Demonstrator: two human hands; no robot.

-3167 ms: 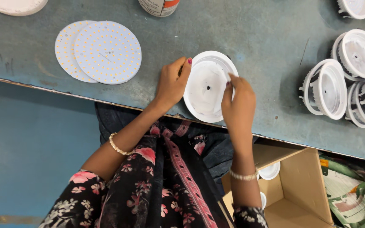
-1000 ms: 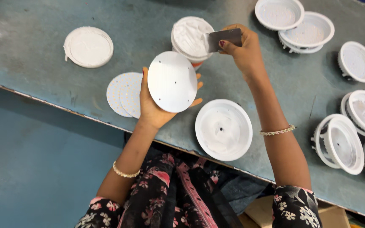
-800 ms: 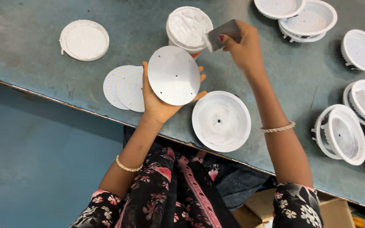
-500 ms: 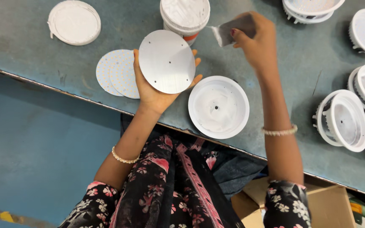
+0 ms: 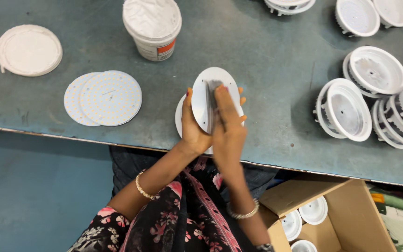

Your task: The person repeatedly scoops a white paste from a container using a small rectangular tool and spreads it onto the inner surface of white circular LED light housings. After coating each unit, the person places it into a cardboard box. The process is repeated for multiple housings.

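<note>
A scuffed grey-green surface (image 5: 267, 70) runs across the view, with a blue floor below its near edge. Above that edge the left hand (image 5: 193, 126) holds a white round plate (image 5: 200, 100) tilted up, its grip wrapped around the plate's lower rim. The right hand (image 5: 227, 123) presses a small flat spreader (image 5: 212, 93) against the plate's face; that grip is clenched on the tool, though motion blur hides the fingers. A white round housing (image 5: 179, 122) lies on the surface right under the plate, mostly hidden.

An open tub of white paste (image 5: 152, 25) stands well behind, its lid (image 5: 28, 50) off to the left, and two dotted LED discs (image 5: 103, 98) overlap between them.

Risks, as I judge them: the plate is only held at one edge, so hard spreader pressure could tip it out of the hand; paste may smear onto fingers or drip over the edge.
</note>
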